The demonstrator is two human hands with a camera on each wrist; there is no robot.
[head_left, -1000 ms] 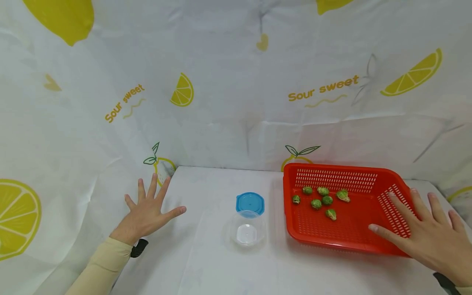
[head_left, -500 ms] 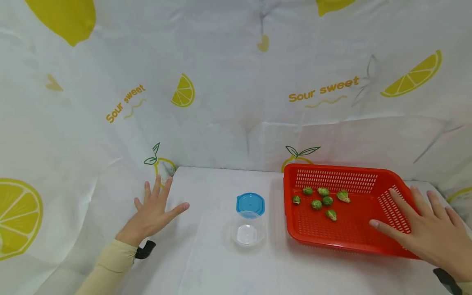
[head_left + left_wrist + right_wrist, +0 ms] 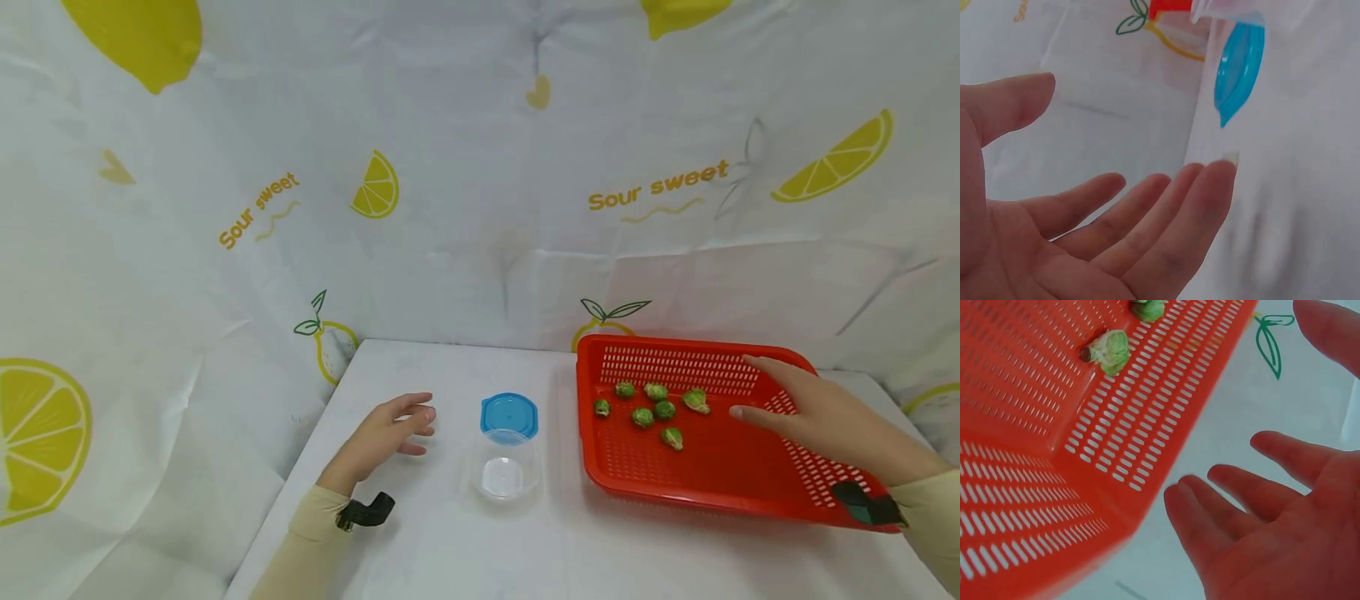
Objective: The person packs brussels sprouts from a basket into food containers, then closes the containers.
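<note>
My left hand [image 3: 384,435] hovers left of a blue lid [image 3: 510,414] and a clear round plastic container [image 3: 502,483]. Its fingers are loosely bent and nothing is in them; the left wrist view shows the bare palm, apart from the lid [image 3: 1241,69]. Over the right side of a red plastic basket [image 3: 697,498] is my right hand [image 3: 825,410], with thumb and fingers extended and holding nothing. Several Brussels sprouts [image 3: 642,417] lie in the basket's left and middle part. In the right wrist view, one sprout [image 3: 1113,353] sits near the slotted wall.
A white cloth with printed lemons [image 3: 836,158] hangs behind the white table [image 3: 427,542]. The basket's raised, perforated walls enclose the sprouts. The container overlaps the lid's near edge in the head view.
My left hand has moved right, toward the lid and container, and its spread fingers have drawn together. The right hand has moved left over the basket, its fingers now closer together.
</note>
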